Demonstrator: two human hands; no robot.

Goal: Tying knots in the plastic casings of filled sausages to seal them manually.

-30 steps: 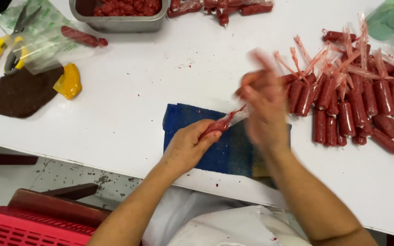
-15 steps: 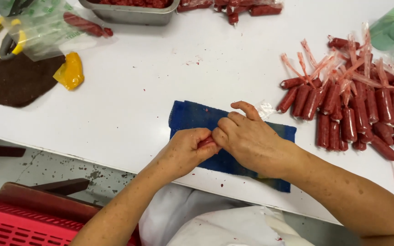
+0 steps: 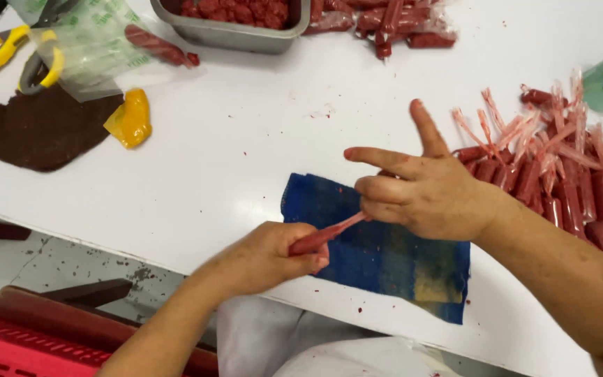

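White table [image 3: 246, 160] carried a blue cloth [image 3: 385, 258] at lower centre. Above it, left hand [image 3: 266, 258] gripped a filled red tube [image 3: 319, 239]; right hand [image 3: 420, 192] pinched its plastic tail, two fingers splayed. Risk: overpulling could tear the film, spilling filling.

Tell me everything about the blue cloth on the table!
The blue cloth is a roughly rectangular rag, deep blue with a yellowish stained patch near its right end and frayed edges. It lies flat on the white table, close to the near edge. Both hands work just above it, hiding part of it; whether they touch it cannot be told.
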